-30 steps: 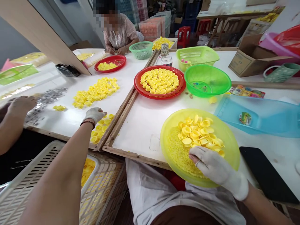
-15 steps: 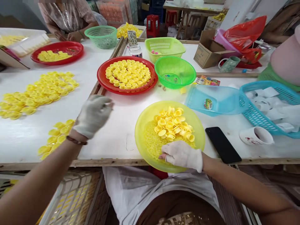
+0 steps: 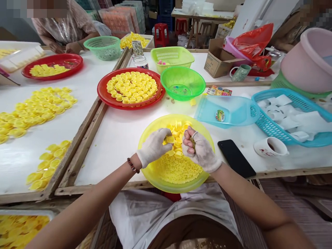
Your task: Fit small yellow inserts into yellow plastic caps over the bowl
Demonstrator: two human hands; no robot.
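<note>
Over a yellow bowl [image 3: 153, 173] near the table's front edge, both gloved hands are held close together but apart. My left hand [image 3: 157, 145] pinches a small yellow cup [image 3: 169, 139] between thumb and fingers. My right hand [image 3: 198, 148] is closed, fingers curled toward the palm; what it holds is hidden. Behind the hands lies a heap of yellow cups [image 3: 178, 133]. Small yellow beads [image 3: 178, 169] cover the near part of the bowl. A red tray [image 3: 103, 93] of yellow cups standing in tight rows sits further back.
Yellow pieces [image 3: 41, 107] lie on the left table beyond a wooden ledge [image 3: 77, 148]. A green bowl [image 3: 183, 83], blue tray [image 3: 230, 110], black phone [image 3: 236, 158], mug [image 3: 270, 148] and blue basket [image 3: 293, 135] stand right. Another person's hands [image 3: 68, 47] are at the far left.
My left hand has moved right, from the wooden ledge to over the bowl, and now pinches a cup. My right hand has risen from the beads. The view has shifted slightly.
</note>
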